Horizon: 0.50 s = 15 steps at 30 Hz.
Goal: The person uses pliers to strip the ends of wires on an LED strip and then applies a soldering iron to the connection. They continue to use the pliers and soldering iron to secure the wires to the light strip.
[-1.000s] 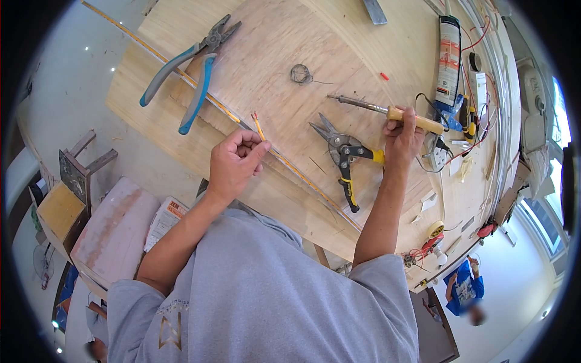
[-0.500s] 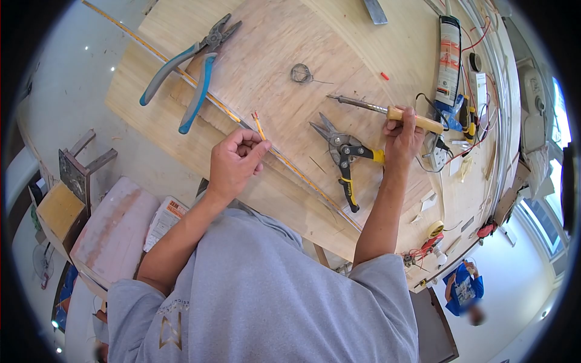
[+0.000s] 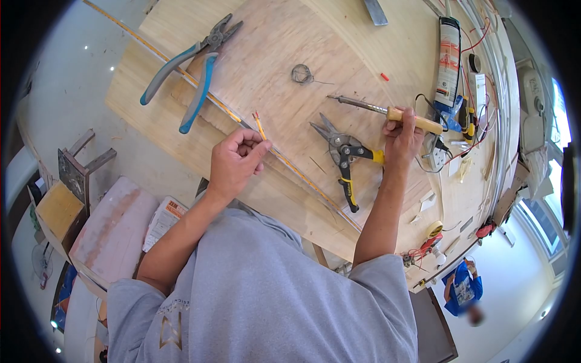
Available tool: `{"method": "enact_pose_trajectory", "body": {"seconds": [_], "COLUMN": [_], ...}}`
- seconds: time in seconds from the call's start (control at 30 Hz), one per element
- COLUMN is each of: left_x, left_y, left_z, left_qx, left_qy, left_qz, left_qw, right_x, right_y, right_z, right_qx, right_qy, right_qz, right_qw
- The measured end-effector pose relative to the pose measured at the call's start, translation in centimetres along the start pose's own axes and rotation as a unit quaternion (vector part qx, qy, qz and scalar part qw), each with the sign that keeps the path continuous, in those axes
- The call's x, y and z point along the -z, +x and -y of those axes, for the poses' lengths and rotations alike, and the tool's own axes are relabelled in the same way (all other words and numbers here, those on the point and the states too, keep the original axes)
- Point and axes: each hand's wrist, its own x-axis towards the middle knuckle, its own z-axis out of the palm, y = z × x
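Note:
My left hand (image 3: 236, 162) pinches the end of a thin yellow-orange LED strip (image 3: 260, 129) between thumb and forefinger. Small reddish tips stick up from that end. Past the hand, a long narrow channel with a yellow strip (image 3: 302, 174) runs diagonally across the board. In my right hand (image 3: 402, 138) is the wooden handle of a soldering iron (image 3: 363, 104), its metal tip pointing left over the board. Tin snips (image 3: 344, 151) with black and yellow handles lie between my hands. A small coil of solder wire (image 3: 301, 74) rests farther back.
Blue-grey pliers (image 3: 206, 57) lie across the channel at the left. A sealant cartridge (image 3: 448, 60), a power strip (image 3: 437, 158) and tangled red wires crowd the right side. A small red piece (image 3: 384, 77) sits near the back. Another person in blue (image 3: 465, 290) is far right.

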Motion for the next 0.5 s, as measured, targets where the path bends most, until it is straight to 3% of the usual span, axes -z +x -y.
{"method": "enact_pose_trajectory", "body": {"seconds": [0.23,0.5], "left_x": [-0.02,0.08], "left_y": [0.02,-0.01], "left_z": [-0.05,-0.17], "left_qx": [-0.004,0.0], "left_qy": [0.003,-0.012], "left_qz": [0.003,0.007], "left_qw": [1.0,1.0], "right_x": [0.03,-0.7], "right_y": [-0.09,-0.91], "right_z": [0.18,0.85], "right_qx": [-0.002,-0.025], "right_qy": [-0.05,0.045], "right_qz": [0.012,0.056], "right_qw": [0.999,0.997]}}
